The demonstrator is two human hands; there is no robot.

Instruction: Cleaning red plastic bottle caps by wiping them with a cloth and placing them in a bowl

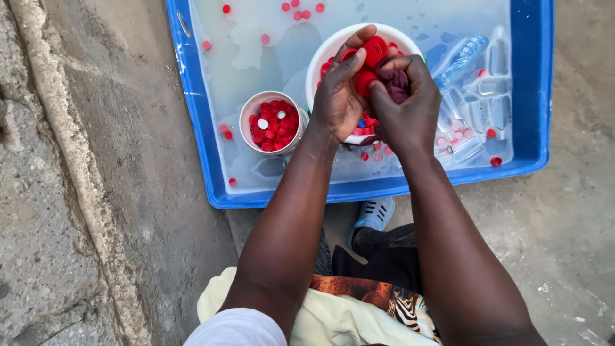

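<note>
My left hand (339, 96) holds two red bottle caps (373, 50) over a white bowl (323, 57) of caps. My right hand (410, 109) is closed on a dark maroon cloth (395, 80) pressed against the caps. Both hands meet above the bowl, which floats in a blue tub (205, 141) of cloudy water. Much of the bowl's contents is hidden by my hands.
A small white cup (245, 118) full of red caps floats left of the bowl. Several clear plastic bottles (471, 106) lie in the water at the right. Loose red caps (301, 9) drift about. Rough concrete ground surrounds the tub; my shoe (375, 213) is by its near edge.
</note>
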